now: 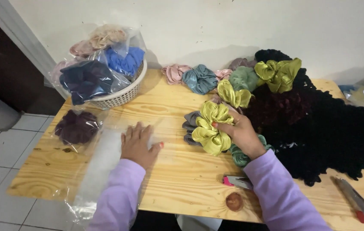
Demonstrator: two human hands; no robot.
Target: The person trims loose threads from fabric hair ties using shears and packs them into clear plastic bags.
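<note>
Chartreuse satin scrunchie sat near the middle of the wooden bench, pinched at its right side by the right hand. That hand came in from the near right, its lilac sleeve angled up toward the far left, wrist slightly bent, thumb and fingers closed on the shiny fabric. Grey scrunchies lay just beside it to the left, and a teal one showed under the wrist.

The left hand lay palm down on a clear plastic bag spread over the near left of the bench, fingers loosely extended and flat, gripping nothing, thumb stuck out to the right.

Farther off, a white basket of bagged scrunchies stood at the far left corner, a dark purple bagged scrunchie rested near it, and a heap of black scrunchies filled the right side. A small cutter lay near the right forearm.
</note>
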